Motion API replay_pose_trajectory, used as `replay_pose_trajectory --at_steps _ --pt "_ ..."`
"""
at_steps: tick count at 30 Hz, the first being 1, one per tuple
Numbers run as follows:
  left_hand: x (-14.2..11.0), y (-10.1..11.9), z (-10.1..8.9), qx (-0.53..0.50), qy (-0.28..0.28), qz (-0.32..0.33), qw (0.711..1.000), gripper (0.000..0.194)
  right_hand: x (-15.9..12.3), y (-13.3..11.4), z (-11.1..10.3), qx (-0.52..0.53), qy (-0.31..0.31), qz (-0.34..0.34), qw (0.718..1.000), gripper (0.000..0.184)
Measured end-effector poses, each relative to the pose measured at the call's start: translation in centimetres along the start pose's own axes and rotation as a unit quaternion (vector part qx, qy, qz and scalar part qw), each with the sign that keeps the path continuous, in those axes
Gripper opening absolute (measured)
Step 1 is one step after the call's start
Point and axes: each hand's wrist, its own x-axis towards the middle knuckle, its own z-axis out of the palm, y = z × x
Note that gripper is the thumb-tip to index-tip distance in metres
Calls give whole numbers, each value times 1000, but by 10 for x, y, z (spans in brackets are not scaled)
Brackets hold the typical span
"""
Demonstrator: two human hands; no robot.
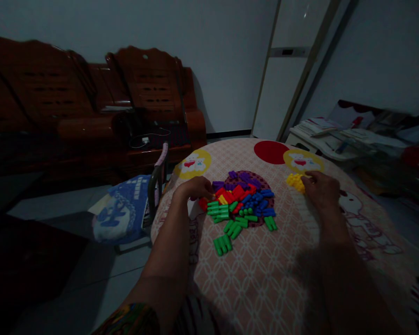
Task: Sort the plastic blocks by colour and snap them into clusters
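Observation:
At the left edge of a mixed pile, my left hand (197, 187) reaches down with bent fingers, a bit of yellow block showing at its fingertips. Red building blocks (238, 191) lie beside it, and another yellow block (223, 199) sits among them. Green blocks (219, 211) are nearest to me, blue blocks (256, 203) to the right, purple blocks (246, 177) at the back. My right hand (323, 190) is apart from the pile, thumb and forefinger pinched at a cluster of yellow blocks (294, 182). Its other fingers are partly hidden.
A patterned cloth (265, 279) covers the round table. On the left stands a chair with a blue cloth (122, 209), and behind it a wooden sofa (146, 88). A side table with papers (317, 126) is at the back right, near a tall white cabinet-like unit (282, 83).

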Motion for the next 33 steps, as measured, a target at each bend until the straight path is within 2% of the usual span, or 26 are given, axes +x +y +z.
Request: replay_pose_trajectory --at_steps 3,6,9,13,16,19,23,29,31,33 --pt "1 6 4 25 -6 -9 1000 21 -3 -19 3 28 -16 -26 999 30" --pt "3 5 6 6 7 -1 1000 16 -7 -36 4 63 -34 -46 996 30" --pt "5 1 5 -93 60 39 993 16 -14 -54 4 120 -66 -64 989 30" --pt "4 7 5 -267 96 113 952 25 -27 -82 4 197 -108 -102 969 25" --pt "3 25 13 -321 79 158 930 34 -39 -98 10 277 -152 -109 942 29" --pt "6 48 28 -332 22 189 924 38 -47 -108 17 340 -191 -95 916 37" --pt "17 70 50 -354 -24 246 902 42 -51 -110 22 390 -238 -73 886 34" --pt "32 78 73 -359 4 278 891 40 -45 -102 18 420 -315 24 851 15" --pt "35 79 76 -349 32 290 891 40 -37 -92 15 403 -316 36 858 14" --pt "38 77 76 -334 79 294 892 39 -26 -75 9 343 -270 40 899 13"
